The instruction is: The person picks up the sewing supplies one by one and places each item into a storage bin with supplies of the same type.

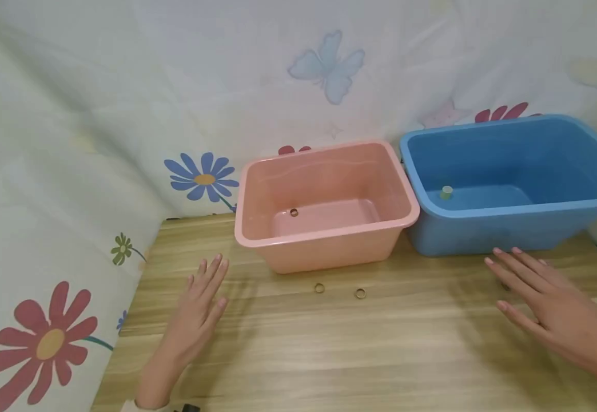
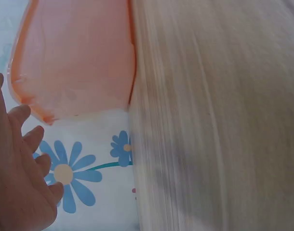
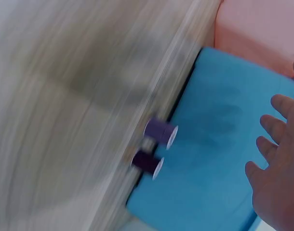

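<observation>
My left hand is held over the left part of the table, its fingers straight and holding nothing, left of the pink bin. My right hand hovers with spread fingers in front of the blue bin; it too holds nothing. Two small brass-coloured rings, a left one and a right one, lie in front of the pink bin. In the right wrist view, a purple thread spool and a darker spool stand beside the blue bin; the hand mostly hides them in the head view.
Inside the pink bin lies one ring. A pale green spool stands in the blue bin. Both bins sit side by side at the back of the wooden table, against a white cloth printed with flowers and a butterfly.
</observation>
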